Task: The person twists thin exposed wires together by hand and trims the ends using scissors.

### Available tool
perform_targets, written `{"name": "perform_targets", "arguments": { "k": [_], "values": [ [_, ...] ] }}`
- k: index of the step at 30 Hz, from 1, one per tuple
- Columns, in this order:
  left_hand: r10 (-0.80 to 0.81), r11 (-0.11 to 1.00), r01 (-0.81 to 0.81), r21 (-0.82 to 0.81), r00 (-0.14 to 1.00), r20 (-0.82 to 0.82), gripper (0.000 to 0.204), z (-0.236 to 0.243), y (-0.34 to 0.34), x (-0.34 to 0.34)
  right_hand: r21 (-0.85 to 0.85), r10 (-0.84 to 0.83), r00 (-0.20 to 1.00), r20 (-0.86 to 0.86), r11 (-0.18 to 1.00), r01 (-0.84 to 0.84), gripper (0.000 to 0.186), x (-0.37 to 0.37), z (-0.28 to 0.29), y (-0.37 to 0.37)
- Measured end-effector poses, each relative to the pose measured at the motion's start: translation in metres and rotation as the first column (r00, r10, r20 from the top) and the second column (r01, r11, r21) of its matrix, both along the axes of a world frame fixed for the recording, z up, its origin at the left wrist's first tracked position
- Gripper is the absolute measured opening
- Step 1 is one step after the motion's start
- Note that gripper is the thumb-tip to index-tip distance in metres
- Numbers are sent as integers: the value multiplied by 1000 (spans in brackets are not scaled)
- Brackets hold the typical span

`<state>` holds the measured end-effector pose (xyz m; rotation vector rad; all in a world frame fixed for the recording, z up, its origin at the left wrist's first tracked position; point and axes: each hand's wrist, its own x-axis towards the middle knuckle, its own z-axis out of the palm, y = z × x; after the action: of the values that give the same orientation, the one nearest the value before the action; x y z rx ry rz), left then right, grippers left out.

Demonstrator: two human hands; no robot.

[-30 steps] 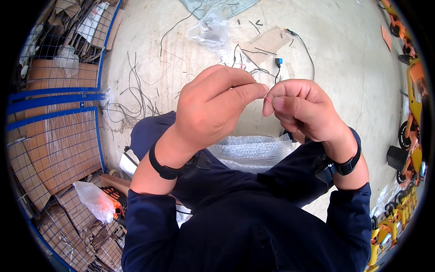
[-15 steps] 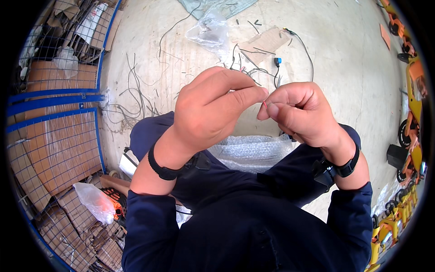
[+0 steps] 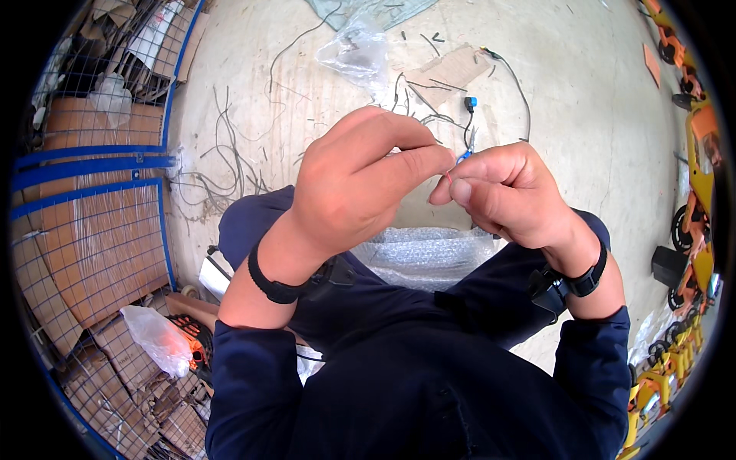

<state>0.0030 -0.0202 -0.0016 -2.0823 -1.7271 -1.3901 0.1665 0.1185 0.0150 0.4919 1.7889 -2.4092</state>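
Just above the centre of the frame, your left hand (image 3: 360, 180) and right hand (image 3: 512, 192) pinch a thin red wire (image 3: 449, 175) between their fingertips. Blue-handled scissors (image 3: 465, 156) show just beyond. Bubble wrap (image 3: 425, 257) lies lower, between your knees; flat cardboard (image 3: 452, 75) lies upper right of centre.

The left forearm (image 3: 251, 299) slants up and inward from the lower left of the frame to the left hand (image 3: 364, 180), which arches near the centre, its back facing up, thumb and forefinger pinched at the tips. From the lower right, the right forearm (image 3: 602, 299) angles up and leftward to the right hand (image 3: 510, 195), its thumb pressed toward the bent forefinger. Both sets of fingertips nearly meet, above and right of the frame's middle.
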Motion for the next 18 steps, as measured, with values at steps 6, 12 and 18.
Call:
{"name": "perform_targets", "arguments": {
  "k": [6, 12, 18],
  "values": [
    [64, 990, -40, -136, 981, 181, 23, 0, 0, -3, 156, -29, 990, -137, 987, 51, 17, -3, -6, -3],
    [133, 980, -62, -189, 911, 389, 18, -1, 7, 7, 516, 15, 962, -274, 846, 134, 15, -3, -12, 0],
    [78, 978, -37, -203, 978, 195, 17, -3, 5, 6, 542, -93, 916, -391, 781, 310, 13, -2, -25, 2]
  ]
}}
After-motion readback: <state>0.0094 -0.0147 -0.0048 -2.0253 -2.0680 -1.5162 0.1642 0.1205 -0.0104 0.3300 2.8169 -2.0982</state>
